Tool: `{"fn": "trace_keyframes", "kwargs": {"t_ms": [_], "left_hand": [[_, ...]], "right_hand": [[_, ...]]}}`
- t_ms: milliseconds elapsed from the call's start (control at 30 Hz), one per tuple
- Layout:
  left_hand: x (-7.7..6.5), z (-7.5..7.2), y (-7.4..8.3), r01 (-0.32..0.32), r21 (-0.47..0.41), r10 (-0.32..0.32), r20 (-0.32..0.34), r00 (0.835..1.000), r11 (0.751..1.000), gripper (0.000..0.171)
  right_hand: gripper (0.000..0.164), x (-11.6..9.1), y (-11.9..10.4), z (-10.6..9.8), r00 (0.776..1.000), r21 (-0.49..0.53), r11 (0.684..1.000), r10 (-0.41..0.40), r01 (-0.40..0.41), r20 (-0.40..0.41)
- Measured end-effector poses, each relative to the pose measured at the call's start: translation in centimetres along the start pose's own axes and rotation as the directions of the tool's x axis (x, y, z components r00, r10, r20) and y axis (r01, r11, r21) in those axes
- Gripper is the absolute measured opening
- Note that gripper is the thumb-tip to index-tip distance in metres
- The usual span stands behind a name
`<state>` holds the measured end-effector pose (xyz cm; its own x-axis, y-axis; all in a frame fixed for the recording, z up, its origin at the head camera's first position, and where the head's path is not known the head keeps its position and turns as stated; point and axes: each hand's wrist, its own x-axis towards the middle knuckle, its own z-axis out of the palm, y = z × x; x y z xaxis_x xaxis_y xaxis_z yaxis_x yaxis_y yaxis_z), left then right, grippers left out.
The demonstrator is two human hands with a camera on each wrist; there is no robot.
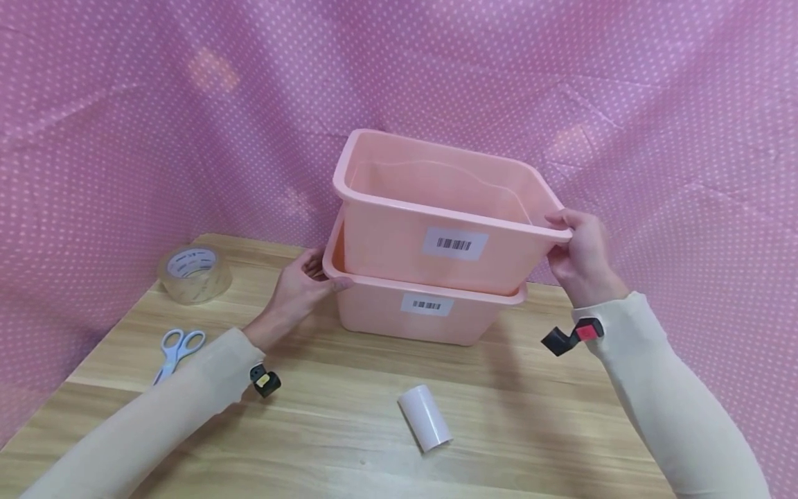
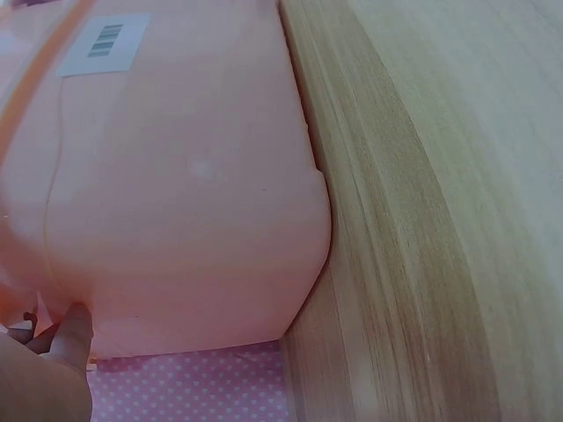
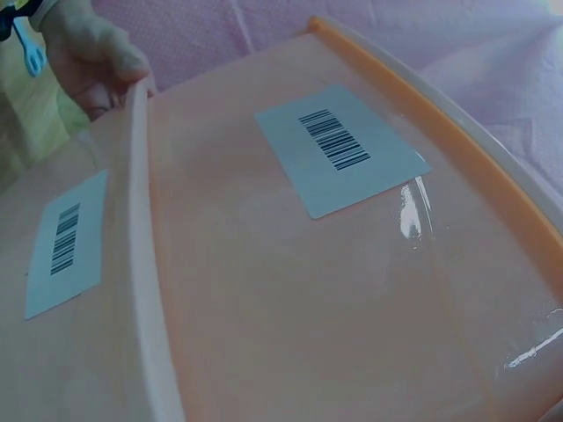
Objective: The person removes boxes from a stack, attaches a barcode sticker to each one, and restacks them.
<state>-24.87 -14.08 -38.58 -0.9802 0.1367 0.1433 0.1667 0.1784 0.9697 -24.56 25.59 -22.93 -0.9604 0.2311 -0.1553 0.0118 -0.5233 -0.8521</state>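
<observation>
Two pink plastic bins with barcode labels stand one in the other. The upper bin (image 1: 386, 242) sits partly inside the lower bin (image 1: 374, 319), tilted with its right end raised toward my right hand (image 1: 582, 256). That hand grips the upper bin's right end at the rim, thumb over the edge. My left hand (image 1: 296, 294) holds the lower bin's left end, with the thumb across the rim corner and the fingers beside the wall. In the left wrist view, the lower bin's base (image 2: 299, 255) rests on the wooden table.
On the wooden table (image 1: 299, 430), a roll of clear tape (image 1: 206, 284) lies at the back left. Light blue scissors (image 1: 174, 350) are partly behind the left sleeve. A pale, glossy cylinder-like piece (image 1: 426, 417) lies in front of the bins. Pink dotted cloth (image 1: 399, 69) hangs around.
</observation>
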Motion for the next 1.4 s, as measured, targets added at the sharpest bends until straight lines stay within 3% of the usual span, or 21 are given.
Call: {"fn": "trace_keyframes", "kwargs": {"t_ms": [333,533,867,1167,1400], "left_hand": [[0.4,-0.2,-0.1,0.002,-0.007,-0.002,0.005,1.0,1.0,0.085],[0.6,-0.3,-0.3,0.001,0.007,-0.002,0.011,1.0,1.0,0.087],[1.1,-0.3,-0.4,0.011,0.023,-0.011,0.017,1.0,1.0,0.092],[1.5,-0.6,-0.6,0.005,0.023,-0.006,0.012,1.0,1.0,0.09],[1.8,-0.8,-0.8,0.003,0.035,-0.004,0.014,1.0,0.999,0.092]], "right_hand": [[0.013,-0.1,1.5,-0.2,0.999,-0.036,0.999,-0.022,0.021,-0.043],[0.028,-0.1,2.6,-0.4,0.997,-0.084,0.996,-0.042,0.037,-0.059],[0.033,-0.1,3.4,-0.6,0.997,-0.123,0.992,-0.042,0.035,-0.058],[0.039,0.1,4.2,-0.9,0.997,-0.189,0.979,-0.069,0.074,0.035],[0.022,0.3,4.5,-1.3,0.994,-0.235,0.968,-0.072,0.089,0.078]]}}
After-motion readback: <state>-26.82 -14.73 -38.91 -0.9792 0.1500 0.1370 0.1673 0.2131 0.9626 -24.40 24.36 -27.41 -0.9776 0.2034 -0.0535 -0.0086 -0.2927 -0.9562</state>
